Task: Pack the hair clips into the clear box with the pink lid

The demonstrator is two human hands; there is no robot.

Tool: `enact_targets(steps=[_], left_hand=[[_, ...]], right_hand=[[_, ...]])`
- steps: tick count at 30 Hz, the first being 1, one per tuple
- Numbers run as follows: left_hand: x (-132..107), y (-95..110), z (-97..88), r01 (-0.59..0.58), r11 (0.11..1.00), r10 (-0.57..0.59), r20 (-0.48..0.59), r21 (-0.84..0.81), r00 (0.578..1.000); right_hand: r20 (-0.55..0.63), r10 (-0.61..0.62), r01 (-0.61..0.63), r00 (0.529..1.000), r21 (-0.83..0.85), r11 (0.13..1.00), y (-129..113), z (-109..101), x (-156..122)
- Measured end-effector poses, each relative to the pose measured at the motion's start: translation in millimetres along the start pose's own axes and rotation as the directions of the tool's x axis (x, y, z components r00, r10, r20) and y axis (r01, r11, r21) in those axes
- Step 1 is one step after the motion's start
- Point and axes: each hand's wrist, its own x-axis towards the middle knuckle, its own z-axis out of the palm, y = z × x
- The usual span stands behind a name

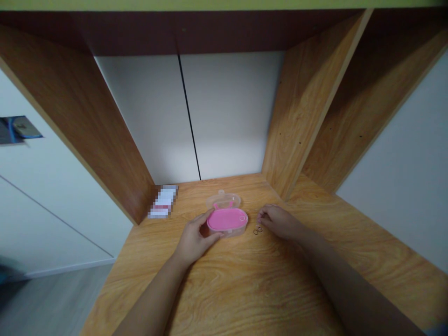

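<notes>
A small oval box of clear plastic with a pink top [226, 220] stands on the wooden table. Its clear lid [231, 200] is tipped back behind it. On the right end of the pink surface shows a small pale ring [242, 218]. My left hand [196, 239] grips the box's left end, thumb along the front and fingers behind. Just right of the box, my right hand [275, 219] is closed in a pinch low over the table; what its fingertips hold, if anything, is too small to tell. Beside them lie a few thin dark rings [257, 230], like small hair ties.
A blurred white card or packet [163, 201] lies at the back left by the wooden side panel [94, 116]. White panels [224, 116] close off the back, and a wooden divider [301, 107] rises on the right. A shelf [224, 32] hangs overhead.
</notes>
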Motion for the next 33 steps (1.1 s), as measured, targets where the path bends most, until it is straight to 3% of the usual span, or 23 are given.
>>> enact_targets(steps=[4, 8, 14, 16, 18, 23, 26, 31, 33], left_hand=[[0, -1, 0.9, 0.005, 1.0, -0.005, 0.005, 0.007, 1.0], [1, 0, 0.8, 0.009, 1.0, -0.01, 0.004, 0.012, 1.0], [1, 1, 0.9, 0.0, 1.0, 0.0, 0.003, 0.014, 1.0], [0, 0, 1.3, -0.005, 1.0, 0.005, -0.001, 0.013, 1.0], [0, -2, 1.7, -0.009, 1.0, 0.009, -0.003, 0.008, 1.0], [0, -1, 1.0, -0.014, 1.0, 0.014, -0.008, -0.004, 1.0], [1, 1, 0.0, -0.005, 1.0, 0.005, -0.009, -0.006, 1.0], [0, 2, 0.1, 0.009, 1.0, -0.009, -0.008, 0.015, 1.0], [0, 1, 0.7, 0.01, 1.0, -0.009, -0.009, 0.02, 1.0]], right_hand=[[-0.103, 0.02, -0.003, 0.994, 0.161, 0.987, -14, -1, 1], [-0.282, -0.021, 0.103, 0.959, 0.28, 0.955, -36, -1, 0], [-0.394, -0.3, 0.395, 0.869, 0.184, 0.9, -65, 11, -10], [-0.419, -0.35, 0.442, 0.838, 0.144, 0.886, -71, 16, -11], [-0.432, -0.337, 0.422, 0.837, 0.117, 0.899, -76, 20, -12], [-0.369, -0.223, 0.286, 0.902, 0.123, 0.95, -80, 24, -13], [-0.385, -0.193, 0.264, 0.902, 0.138, 0.955, -76, 21, -12], [-0.416, -0.196, 0.274, 0.888, 0.136, 0.952, -54, 2, -5], [-0.376, -0.14, 0.204, 0.916, 0.136, 0.97, -39, -7, -2]])
